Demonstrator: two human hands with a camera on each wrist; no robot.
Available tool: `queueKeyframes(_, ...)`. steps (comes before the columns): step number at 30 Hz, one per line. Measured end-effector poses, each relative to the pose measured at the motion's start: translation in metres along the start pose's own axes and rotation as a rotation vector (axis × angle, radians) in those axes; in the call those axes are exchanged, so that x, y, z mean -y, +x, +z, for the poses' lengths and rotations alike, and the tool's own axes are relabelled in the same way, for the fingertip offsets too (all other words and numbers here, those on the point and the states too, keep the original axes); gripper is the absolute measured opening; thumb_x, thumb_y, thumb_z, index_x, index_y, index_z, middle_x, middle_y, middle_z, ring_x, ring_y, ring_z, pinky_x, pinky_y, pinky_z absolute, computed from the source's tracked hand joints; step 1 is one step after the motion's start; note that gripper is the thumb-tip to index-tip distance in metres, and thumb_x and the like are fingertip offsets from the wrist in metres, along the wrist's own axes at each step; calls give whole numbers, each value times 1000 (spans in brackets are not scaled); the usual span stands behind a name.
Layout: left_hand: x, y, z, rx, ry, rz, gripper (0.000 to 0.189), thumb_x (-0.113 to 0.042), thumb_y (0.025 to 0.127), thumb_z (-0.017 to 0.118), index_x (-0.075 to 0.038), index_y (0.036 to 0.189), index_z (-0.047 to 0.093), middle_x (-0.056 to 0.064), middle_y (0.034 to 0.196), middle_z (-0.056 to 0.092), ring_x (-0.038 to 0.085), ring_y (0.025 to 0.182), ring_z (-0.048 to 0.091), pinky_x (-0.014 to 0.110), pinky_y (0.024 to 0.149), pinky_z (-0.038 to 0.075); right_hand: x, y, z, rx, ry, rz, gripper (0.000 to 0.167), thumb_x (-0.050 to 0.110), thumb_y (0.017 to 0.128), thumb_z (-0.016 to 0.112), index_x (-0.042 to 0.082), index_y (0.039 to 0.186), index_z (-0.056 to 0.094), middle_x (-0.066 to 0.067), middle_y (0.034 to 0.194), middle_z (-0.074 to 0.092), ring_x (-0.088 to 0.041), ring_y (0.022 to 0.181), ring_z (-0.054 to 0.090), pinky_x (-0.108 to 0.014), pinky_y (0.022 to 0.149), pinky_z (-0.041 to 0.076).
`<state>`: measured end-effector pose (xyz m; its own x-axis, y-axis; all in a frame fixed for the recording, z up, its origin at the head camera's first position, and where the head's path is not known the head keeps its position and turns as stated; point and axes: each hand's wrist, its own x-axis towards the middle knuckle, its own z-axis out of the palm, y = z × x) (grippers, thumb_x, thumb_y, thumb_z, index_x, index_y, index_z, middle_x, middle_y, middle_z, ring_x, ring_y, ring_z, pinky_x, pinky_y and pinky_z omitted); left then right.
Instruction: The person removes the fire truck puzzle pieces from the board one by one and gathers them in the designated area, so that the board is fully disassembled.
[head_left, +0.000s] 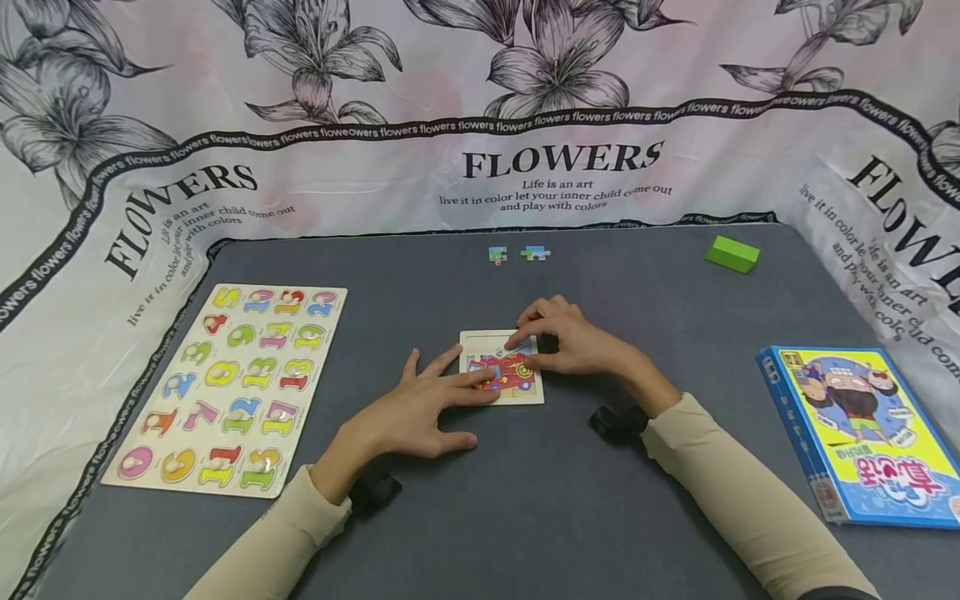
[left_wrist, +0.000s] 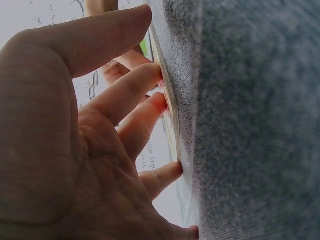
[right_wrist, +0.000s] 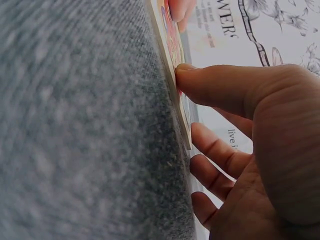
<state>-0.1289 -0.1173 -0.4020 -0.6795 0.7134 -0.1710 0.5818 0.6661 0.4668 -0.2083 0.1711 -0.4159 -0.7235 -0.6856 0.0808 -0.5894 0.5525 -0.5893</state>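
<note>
A small jigsaw board (head_left: 480,340) with a pale border and a red vehicle picture lies flat on the grey table. My left hand (head_left: 412,412) spreads over its left side, with fingertips resting on the picture and at the left edge. From the right, my right hand (head_left: 576,340) bends over the upper right corner. Its thumb touches the board near the right edge, and its forefinger reaches onto the top part. In the right wrist view the thumb (right_wrist: 215,85) presses on the board (right_wrist: 167,50), and other fingers sit beyond the corner.
Two loose jigsaw pieces (head_left: 536,253) lie at the table's back. A number puzzle board (head_left: 307,400) is at the left. On the right are a green block (head_left: 732,254) and, nearer, a blue and yellow box (head_left: 873,417). Flower-printed cloth (head_left: 360,183) hangs behind.
</note>
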Motion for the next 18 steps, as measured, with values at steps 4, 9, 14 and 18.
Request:
queueKeyframes(4,0,1,1,4,1,-4,63,-47,92,71,-37,151,50,-10,165,35,33,161,6,77,116,-8,1,-1,0,-4,5,-2,28,16,88,78,24,115,78,-8,123,61,-24,109,41,-45,91,27)
queueKeyframes(9,0,0,1,1,-2,0,63,-46,92,71,-37,151,50,-9,165,35,33,161,6,77,116,-7,1,-1,0,-8,6,-2,27,16,88,78,25,114,78,-7,123,61,-24,109,42,-45,91,27)
queueKeyframes(14,0,0,1,-4,-6,8,63,-45,92,72,-36,151,50,-9,165,35,33,161,6,77,116,-6,2,-1,0,-9,8,-3,27,17,88,78,26,113,78,-6,123,62,-24,111,42,-45,91,27)
queueKeyframes(18,0,0,1,-7,-7,9,63,-45,92,72,-36,151,50,-8,165,35,33,161,6,77,116,-7,1,-1,-1,-10,3,-13,27,16,88,78,27,113,78,-5,122,62,-23,110,42,-45,90,27)
